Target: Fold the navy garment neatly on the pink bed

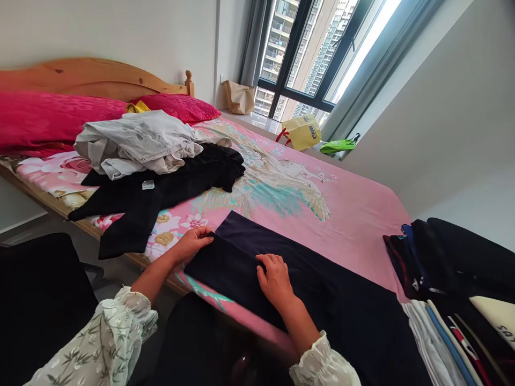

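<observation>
Dark navy cloth lies spread along the near edge of the bed, one layer lying over another at its left end. My left hand pinches a corner of the upper layer near that left end. Resting on the middle of the cloth, my right hand has its fingers slightly bent and apart, palm down. A black garment with a white tag lies beyond my left hand, and a crumpled light grey garment is heaped on top of it.
The bed has a pink patterned sheet, red pillows and a wooden headboard. Folded clothes are stacked at the right. Near the window are a brown paper bag, a yellow bag and a green bag. A black chair stands at left.
</observation>
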Demonstrator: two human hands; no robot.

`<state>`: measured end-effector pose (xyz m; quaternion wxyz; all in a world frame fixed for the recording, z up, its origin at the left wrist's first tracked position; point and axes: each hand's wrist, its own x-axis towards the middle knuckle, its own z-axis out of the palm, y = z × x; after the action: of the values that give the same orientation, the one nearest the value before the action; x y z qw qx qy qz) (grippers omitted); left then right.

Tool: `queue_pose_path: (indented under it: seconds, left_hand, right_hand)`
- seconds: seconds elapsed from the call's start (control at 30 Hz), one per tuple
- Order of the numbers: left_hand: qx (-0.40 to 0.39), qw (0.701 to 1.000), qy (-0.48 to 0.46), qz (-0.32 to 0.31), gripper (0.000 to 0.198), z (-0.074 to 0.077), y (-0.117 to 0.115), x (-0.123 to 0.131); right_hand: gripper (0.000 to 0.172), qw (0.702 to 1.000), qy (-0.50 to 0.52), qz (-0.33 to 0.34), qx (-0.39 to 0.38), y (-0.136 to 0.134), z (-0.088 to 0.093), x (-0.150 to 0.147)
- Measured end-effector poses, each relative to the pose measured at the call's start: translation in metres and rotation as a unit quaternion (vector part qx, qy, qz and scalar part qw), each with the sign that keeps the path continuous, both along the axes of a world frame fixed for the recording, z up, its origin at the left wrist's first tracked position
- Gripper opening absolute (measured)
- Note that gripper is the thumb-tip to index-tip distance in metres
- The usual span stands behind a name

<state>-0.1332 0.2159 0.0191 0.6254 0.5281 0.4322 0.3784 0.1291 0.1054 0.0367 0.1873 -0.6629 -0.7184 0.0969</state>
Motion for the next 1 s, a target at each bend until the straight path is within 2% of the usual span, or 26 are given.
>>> queue_pose_path:
  seconds: [0.1, 0.17, 0.23, 0.33, 0.4, 0.5, 0.57, 0.63, 0.83, 0.9, 1.0]
  left_hand:
    - [0.012, 0.999, 0.039, 0.008, 0.035, 0.000, -0.001, 0.002]
    - [0.044, 0.988, 0.144, 0.023, 0.033, 0.005, -0.001, 0.006]
    - [0.090, 0.946, 0.307, 0.048, 0.031, 0.012, -0.003, 0.010]
    - [0.099, 0.851, 0.512, 0.065, 0.042, 0.024, -0.014, 0.013]
    - [0.070, 0.808, 0.584, 0.043, 0.056, 0.030, -0.027, 0.011]
    - [0.039, 0.771, 0.635, 0.003, 0.064, 0.036, -0.048, 0.004]
    - [0.028, 0.764, 0.644, -0.014, 0.059, 0.038, -0.057, -0.002]
    - [0.027, 0.770, 0.637, -0.026, 0.053, 0.037, -0.059, -0.009]
    - [0.005, 0.836, 0.545, -0.060, 0.046, 0.021, -0.057, -0.030]
    - [0.007, 0.835, 0.548, -0.054, 0.045, 0.019, -0.060, -0.033]
    - [0.021, 0.816, 0.576, -0.040, 0.049, 0.023, -0.061, -0.031]
  right_hand:
    - [0.025, 0.998, -0.050, -0.016, -0.036, 0.003, 0.001, -0.001]
    - [0.018, 0.995, -0.077, -0.035, -0.057, 0.005, 0.002, 0.000]
    - [0.016, 0.994, -0.081, -0.051, -0.056, 0.005, 0.003, 0.002]
    - [0.028, 0.995, -0.063, -0.072, -0.017, -0.001, 0.006, 0.009]
    - [0.030, 0.998, -0.039, -0.057, 0.000, -0.006, 0.006, 0.011]
    - [0.027, 1.000, -0.002, -0.010, -0.006, -0.007, 0.006, 0.005]
    - [0.030, 1.000, 0.009, 0.008, -0.011, -0.003, 0.005, -0.007]
    - [0.036, 0.999, 0.014, 0.030, -0.014, 0.005, 0.004, -0.022]
    - [0.045, 0.992, 0.013, 0.127, -0.015, 0.036, -0.008, -0.070]
    - [0.047, 0.990, 0.008, 0.138, -0.032, 0.046, -0.014, -0.080]
    - [0.047, 0.994, 0.019, 0.104, -0.029, 0.058, -0.018, -0.091]
